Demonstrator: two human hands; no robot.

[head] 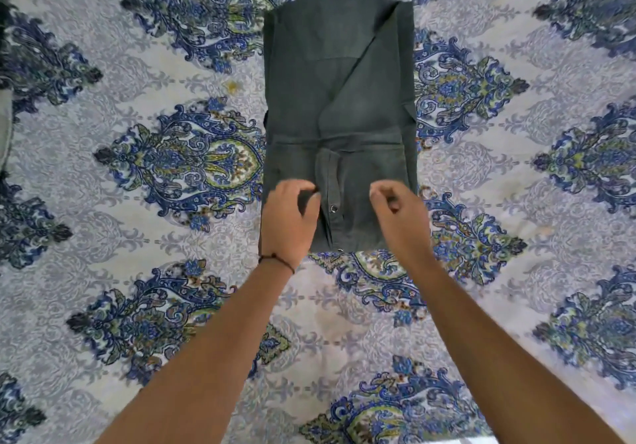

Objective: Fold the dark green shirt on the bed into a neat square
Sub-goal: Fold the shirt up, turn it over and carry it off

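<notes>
- Dark green shirt (339, 99) is lying mid-bed on the patterned bedsheet (137, 237), folded into a long strip.
- Your left hand (292, 218) and right hand (401, 218) are hovering over its near end, fingers loosely curled, gripping nothing.

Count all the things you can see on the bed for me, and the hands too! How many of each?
Shirt: 1
Hands: 2, left hand and right hand
Wristband: 1
Snaps on the shirt: 2, and
Total: 6
</notes>
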